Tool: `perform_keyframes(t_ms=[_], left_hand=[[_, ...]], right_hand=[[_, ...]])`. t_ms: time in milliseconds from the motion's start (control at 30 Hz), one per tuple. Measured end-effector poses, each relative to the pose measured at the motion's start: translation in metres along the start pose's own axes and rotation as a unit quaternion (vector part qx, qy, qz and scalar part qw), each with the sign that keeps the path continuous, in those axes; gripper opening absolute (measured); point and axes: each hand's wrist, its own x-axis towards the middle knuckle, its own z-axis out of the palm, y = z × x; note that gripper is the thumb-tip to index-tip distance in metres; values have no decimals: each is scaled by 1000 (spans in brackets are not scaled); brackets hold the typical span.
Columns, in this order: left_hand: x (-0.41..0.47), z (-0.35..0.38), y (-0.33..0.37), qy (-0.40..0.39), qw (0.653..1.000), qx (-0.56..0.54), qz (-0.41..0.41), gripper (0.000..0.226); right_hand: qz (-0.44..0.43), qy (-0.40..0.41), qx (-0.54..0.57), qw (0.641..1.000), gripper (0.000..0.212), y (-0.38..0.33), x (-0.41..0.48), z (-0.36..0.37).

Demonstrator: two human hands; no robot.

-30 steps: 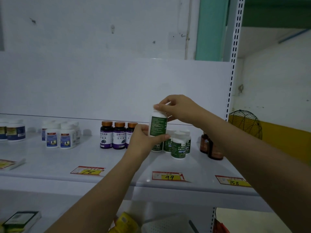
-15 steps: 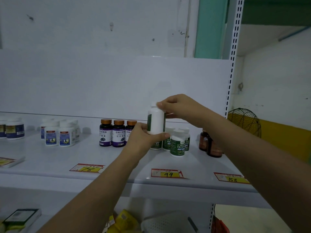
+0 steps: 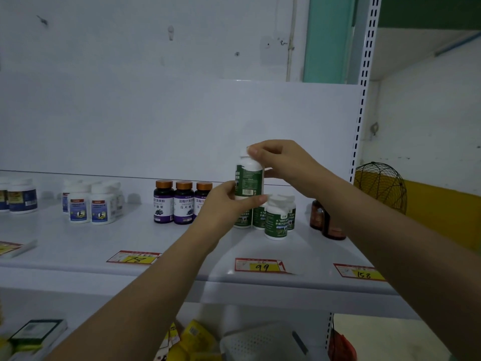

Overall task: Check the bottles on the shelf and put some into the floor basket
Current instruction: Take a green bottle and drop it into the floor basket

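1. Two hands hold one white bottle with a green label. It is upright, just right of the frame's centre, and lifted clear of the shelf. Its barcode faces the camera.
2. The left hand reaches in from the lower left. Its grip is closed round the bottle's lower part, with the thumb lying across the front under the barcode.
3. The right hand reaches in from the lower right. Its grip pinches the white cap with the fingertips, and the thumb touches the bottle's right side.
4. Just below the held bottle, a cluster of green-labelled bottles stands on the shelf, partly hidden by the left hand.
5. Left of centre, three purple-labelled bottles with copper caps stand in a row, the rightmost partly covered by the left hand.
6. Further left stands a group of white bottles with blue labels.
7. Right of the green cluster, brown bottles stand partly behind the right forearm.
8. Price tags lie along the shelf's front edge, one reading 99 and another 158.
9. At the right edge of the frame is a black wire cage.
10. At the bottom, yellow packets lie on a lower level.
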Motion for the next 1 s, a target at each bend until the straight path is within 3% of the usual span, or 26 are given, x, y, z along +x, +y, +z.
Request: perform_keyframes(t_ms=[200,333,467,700,900,1000], left_hand=[[4,-4,1,-11,1000,16,-2,34],[5,-6,-6,-15,989,149,17,36],[1,-7,-8,-66,930,361,14,55],[-6,-24,-1,-129,813,566,-37,63],[-20,-49,6,-96,826,553,-58,53],[-33,-72,17,-74,843,530,-50,28]], right_hand=[[28,-33,-20,999,34,2,-1,2],[76,-82,-99,989,43,-1,2,1],[106,-115,-188,970,44,-7,3,4],[74,-84,-297,948,38,-3,-4,24],[64,-100,-308,944,37,-16,-1,40],[39,-122,-310,942,37,-34,8,64]])
